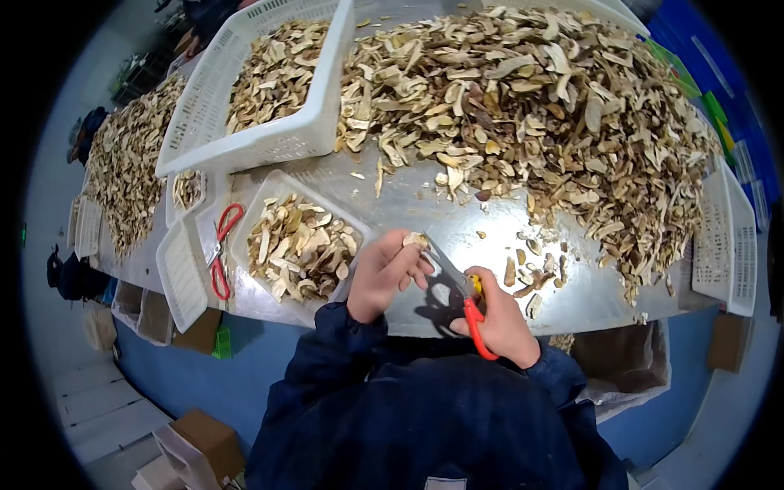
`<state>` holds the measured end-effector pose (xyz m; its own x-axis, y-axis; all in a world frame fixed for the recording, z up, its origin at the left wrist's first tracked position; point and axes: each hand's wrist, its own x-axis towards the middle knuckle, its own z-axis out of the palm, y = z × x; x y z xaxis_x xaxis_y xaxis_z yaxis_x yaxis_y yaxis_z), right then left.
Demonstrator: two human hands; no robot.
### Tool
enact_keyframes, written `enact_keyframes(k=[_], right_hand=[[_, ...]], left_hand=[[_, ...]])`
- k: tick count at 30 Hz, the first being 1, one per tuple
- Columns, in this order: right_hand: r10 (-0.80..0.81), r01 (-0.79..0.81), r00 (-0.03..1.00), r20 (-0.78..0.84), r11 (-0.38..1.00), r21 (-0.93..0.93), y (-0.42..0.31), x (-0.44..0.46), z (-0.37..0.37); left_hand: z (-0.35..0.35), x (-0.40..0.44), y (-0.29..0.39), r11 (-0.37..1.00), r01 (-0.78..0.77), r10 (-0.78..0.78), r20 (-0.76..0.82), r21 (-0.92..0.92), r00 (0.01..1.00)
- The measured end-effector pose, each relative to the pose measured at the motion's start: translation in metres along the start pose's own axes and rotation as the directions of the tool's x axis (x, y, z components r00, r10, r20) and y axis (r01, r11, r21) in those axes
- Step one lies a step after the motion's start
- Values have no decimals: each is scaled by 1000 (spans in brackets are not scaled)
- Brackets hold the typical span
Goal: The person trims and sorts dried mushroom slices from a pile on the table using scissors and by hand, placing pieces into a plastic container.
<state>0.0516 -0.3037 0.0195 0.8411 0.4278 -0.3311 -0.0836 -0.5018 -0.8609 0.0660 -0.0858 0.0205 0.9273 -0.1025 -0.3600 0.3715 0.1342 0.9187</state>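
Observation:
Between the fingertips of my left hand (387,273) is a pale mushroom slice (415,240). My right hand (504,318) is wrapped round red-handled scissors (475,328), whose grey blades point up and left, their tips close to the slice. Something yellow (475,283) shows at the scissors' pivot; I cannot tell whether it is part of them. To the left of my left hand stands a shallow white tray (353,231) with mushroom slices in it. A few loose pieces (535,279) lie on the metal table (392,314) right of my hands.
A large heap of mushroom slices (539,98) covers the back and right. A white slotted crate (245,151) of slices stands back left. A second pair of red-handled scissors (219,251) lies beside the tray. A lined bin (629,367) sits below the table's front edge.

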Motion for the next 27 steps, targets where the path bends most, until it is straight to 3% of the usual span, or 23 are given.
enact_keyframes(k=[5,11,16,23,27], right_hand=[[-25,19,998,-55,994,-106,5,-11,-7],[-5,10,995,-100,998,54,14,-23,-14],[3,-5,996,-89,1000,-16,23,-20,-13],[-22,16,999,-46,991,-135,33,-23,-4],[-126,115,990,-63,981,-156,41,-23,3]], left_hand=[[13,1,-3,999,-40,39,86,9,996],[25,0,-1,998,-61,63,71,-23,996],[31,1,-1,995,-79,70,147,53,987],[29,6,-1,996,17,-35,197,92,980],[22,6,-4,990,85,-106,201,114,974]])
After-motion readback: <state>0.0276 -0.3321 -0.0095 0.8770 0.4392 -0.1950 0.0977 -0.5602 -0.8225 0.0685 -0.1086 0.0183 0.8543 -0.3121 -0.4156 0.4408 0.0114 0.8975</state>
